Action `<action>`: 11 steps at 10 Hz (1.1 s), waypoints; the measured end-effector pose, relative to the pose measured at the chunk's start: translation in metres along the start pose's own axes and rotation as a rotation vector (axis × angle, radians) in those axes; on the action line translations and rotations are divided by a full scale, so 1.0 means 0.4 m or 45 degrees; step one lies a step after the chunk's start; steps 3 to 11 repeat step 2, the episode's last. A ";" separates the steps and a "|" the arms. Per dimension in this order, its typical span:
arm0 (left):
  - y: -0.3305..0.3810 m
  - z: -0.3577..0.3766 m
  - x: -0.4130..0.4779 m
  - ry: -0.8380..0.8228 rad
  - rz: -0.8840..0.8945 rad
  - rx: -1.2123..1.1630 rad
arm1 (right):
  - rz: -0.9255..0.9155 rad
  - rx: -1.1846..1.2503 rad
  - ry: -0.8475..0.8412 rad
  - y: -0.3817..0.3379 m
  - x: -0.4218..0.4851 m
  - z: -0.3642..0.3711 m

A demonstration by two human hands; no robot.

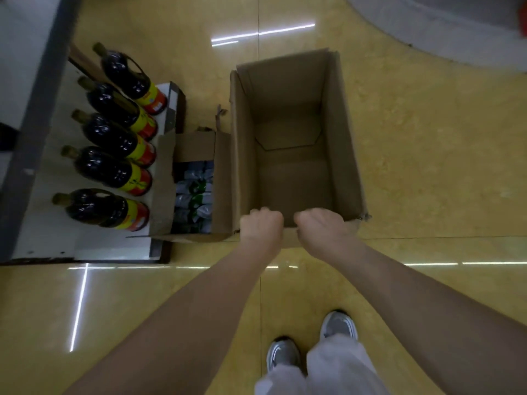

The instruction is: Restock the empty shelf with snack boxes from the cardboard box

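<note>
Cardboard box [339, 143] rim in both grips [261, 225] [319, 226]

A glossy yellow tiled floor [427, 166] is reflecting white strips of light [285, 29]. At left a low white platform [99, 243] is carrying dark bottles [111, 138]; a curved grey base [427, 24] is showing top right

Curled left hand [261, 226], curled right hand [320, 228]

Your L grip [261, 223] & R grip [319, 226] both curl over near rim of open cardboard box [342, 138], on floor [427, 166] touching smaller box [222, 181] w/ packets [194, 195]; dark bottles [109, 169] on shelf [94, 240], left.
</note>
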State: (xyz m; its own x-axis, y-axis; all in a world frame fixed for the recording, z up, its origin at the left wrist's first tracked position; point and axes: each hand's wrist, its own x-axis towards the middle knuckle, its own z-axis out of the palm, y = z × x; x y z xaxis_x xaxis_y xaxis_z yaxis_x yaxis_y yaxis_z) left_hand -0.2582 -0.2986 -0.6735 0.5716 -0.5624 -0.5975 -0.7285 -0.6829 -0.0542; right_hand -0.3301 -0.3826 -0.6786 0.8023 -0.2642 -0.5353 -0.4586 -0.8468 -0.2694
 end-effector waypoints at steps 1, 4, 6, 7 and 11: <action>-0.023 -0.089 -0.130 0.068 -0.029 -0.055 | -0.032 0.025 0.044 -0.059 -0.123 -0.102; -0.048 -0.181 -0.281 0.215 -0.039 -0.149 | -0.054 0.055 0.133 -0.105 -0.267 -0.203; -0.048 -0.181 -0.281 0.215 -0.039 -0.149 | -0.054 0.055 0.133 -0.105 -0.267 -0.203; -0.048 -0.181 -0.281 0.215 -0.039 -0.149 | -0.054 0.055 0.133 -0.105 -0.267 -0.203; -0.048 -0.181 -0.281 0.215 -0.039 -0.149 | -0.054 0.055 0.133 -0.105 -0.267 -0.203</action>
